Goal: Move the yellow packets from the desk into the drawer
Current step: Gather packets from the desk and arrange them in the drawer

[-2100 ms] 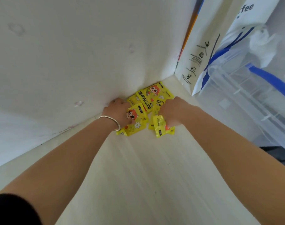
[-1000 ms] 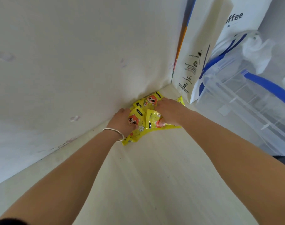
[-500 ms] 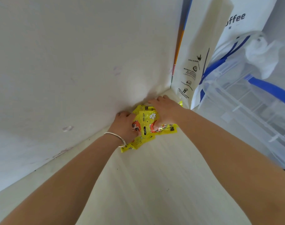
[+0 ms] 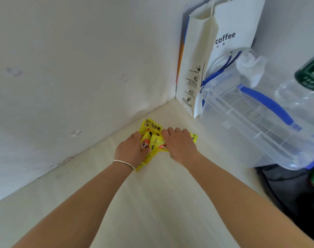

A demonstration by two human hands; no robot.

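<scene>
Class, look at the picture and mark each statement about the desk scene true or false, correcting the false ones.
1. The left hand and the right hand are both on the yellow packets. True.
2. The bracelet is on the right wrist. False: it is on the left wrist.
3. The white paper bag reads "coffee". True.
4. The clear box has a red handle. False: its handle is blue.

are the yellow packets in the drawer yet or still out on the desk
Still out on the desk: the yellow packets lie bunched by the wall, gripped by the left hand and right hand. No drawer shows.
</scene>
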